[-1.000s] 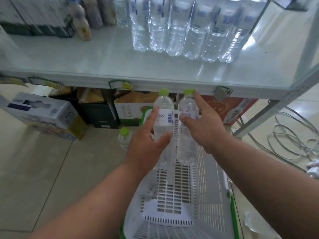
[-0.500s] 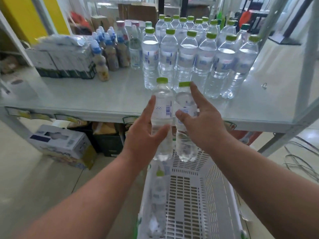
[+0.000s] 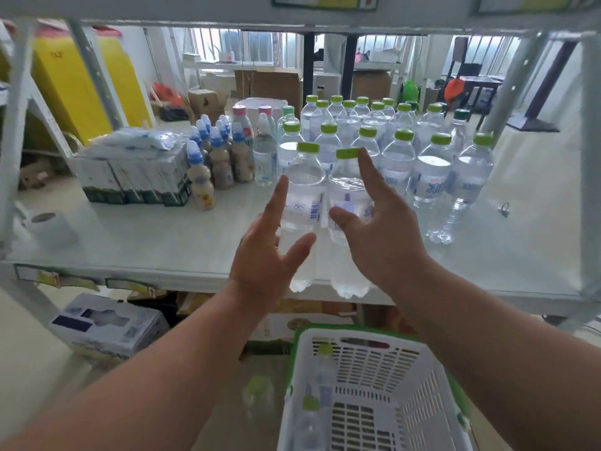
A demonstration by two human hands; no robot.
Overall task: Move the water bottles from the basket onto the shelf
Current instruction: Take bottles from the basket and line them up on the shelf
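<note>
Two clear water bottles with green caps are held upright side by side at the shelf's front edge. My left hand grips the left bottle and my right hand grips the right bottle, fingers partly spread. Their bases hang level with the front lip of the white shelf. Several more green-capped water bottles stand in rows at the back of the shelf. Below, the white basket with a green rim sits on the floor with a few bottles along its left side.
Small milky drink bottles with blue caps and a pack of cartons stand on the shelf's left. A paper roll lies at far left. Shelf uprights frame both sides. A box sits on the floor under the shelf.
Both hands have raised the two bottles from above the basket up to shelf height. The view has tilted upward, so the basket now sits lower in frame.
</note>
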